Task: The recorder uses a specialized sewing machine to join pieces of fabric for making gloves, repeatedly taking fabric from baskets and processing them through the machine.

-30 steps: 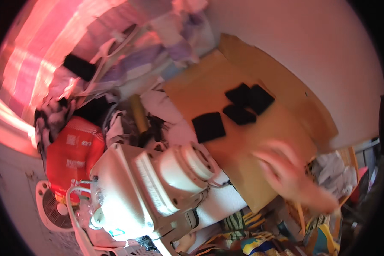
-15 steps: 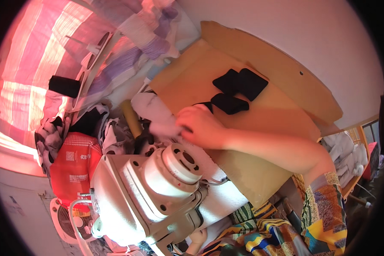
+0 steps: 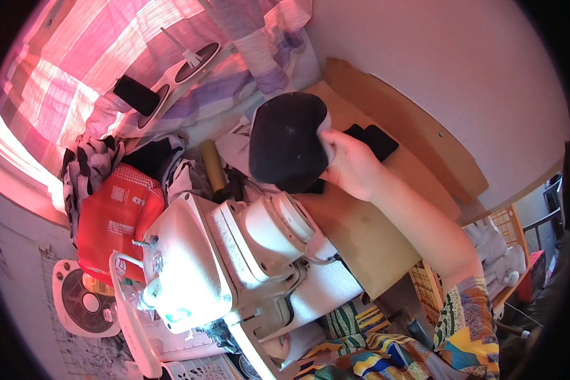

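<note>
My right hand (image 3: 351,163) reaches across a brown cardboard sheet (image 3: 361,234) and grips a black, rounded piece of fabric (image 3: 288,142), lifted up toward the camera. Just behind the hand, a few more black fabric pieces (image 3: 379,139) lie on the cardboard. A white sewing machine (image 3: 234,253) stands below and to the left of the held piece. My left hand is not visible.
A red bag (image 3: 117,215), crumpled clothes (image 3: 88,164) and an olive roll (image 3: 212,166) crowd the left side of the machine. A small white fan (image 3: 85,304) sits at the lower left. A pink and purple checked curtain (image 3: 107,63) hangs behind. A wicker basket (image 3: 497,228) stands at the right.
My right hand moved from the lower right up to the black pieces, took hold of one and lifted it toward the camera.
</note>
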